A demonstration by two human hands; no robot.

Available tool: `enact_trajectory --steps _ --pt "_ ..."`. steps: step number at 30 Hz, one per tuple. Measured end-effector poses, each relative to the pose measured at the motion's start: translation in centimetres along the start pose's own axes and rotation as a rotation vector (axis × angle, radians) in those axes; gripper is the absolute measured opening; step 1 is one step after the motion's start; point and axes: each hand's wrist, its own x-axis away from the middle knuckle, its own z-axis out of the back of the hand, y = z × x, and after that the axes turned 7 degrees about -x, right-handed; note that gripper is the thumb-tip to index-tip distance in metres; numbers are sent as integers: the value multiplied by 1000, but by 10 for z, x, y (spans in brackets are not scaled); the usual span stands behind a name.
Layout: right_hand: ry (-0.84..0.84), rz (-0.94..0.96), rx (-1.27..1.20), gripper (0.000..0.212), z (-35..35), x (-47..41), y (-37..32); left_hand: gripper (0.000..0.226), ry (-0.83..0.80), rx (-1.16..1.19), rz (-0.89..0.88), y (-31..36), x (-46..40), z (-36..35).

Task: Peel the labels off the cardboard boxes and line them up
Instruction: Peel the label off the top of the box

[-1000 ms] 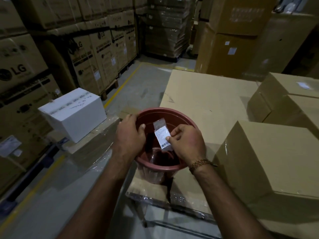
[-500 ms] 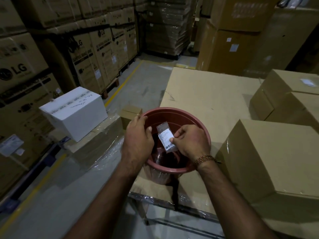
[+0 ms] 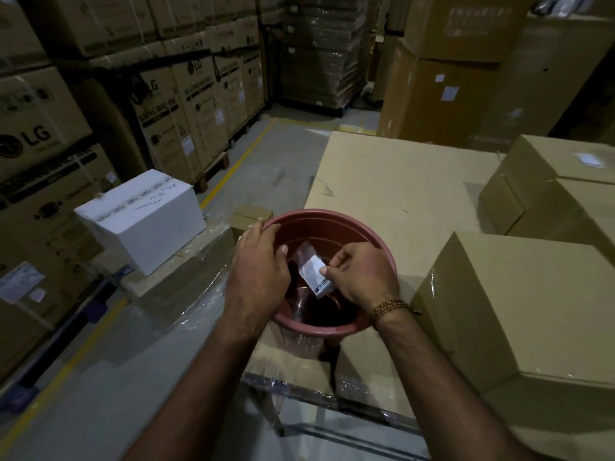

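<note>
A white barcode label [image 3: 314, 274] is pinched between the thumb and fingers of my right hand [image 3: 362, 277], held over the inside of a reddish-brown plastic bucket [image 3: 366, 232]. My left hand [image 3: 258, 269] grips the bucket's left rim, thumb inside the rim. The bucket stands on a flat cardboard sheet [image 3: 399, 181]. A plain brown cardboard box [image 3: 519, 314] sits just right of the bucket. Farther right, another box [image 3: 549, 171] carries a small white label [image 3: 590, 159] on its top.
A white carton [image 3: 139, 217] rests on a shrink-wrapped stack at the left, with a small brown box [image 3: 251, 214] beside the bucket. Tall stacks of printed cartons [image 3: 159, 104] line the left wall. A concrete aisle with a yellow line [image 3: 233, 168] runs ahead.
My right hand has lowered the label a little deeper into the bucket. My left hand stays on the rim. The camera view has shifted slightly.
</note>
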Motion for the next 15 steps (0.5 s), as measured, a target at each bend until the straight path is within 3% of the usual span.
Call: enact_trajectory --steps 4,15 --pt "147 31 211 29 5 1 -3 47 0 -24 -8 0 1 3" --pt "280 109 52 15 30 6 12 47 -5 -57 -43 13 5 8"
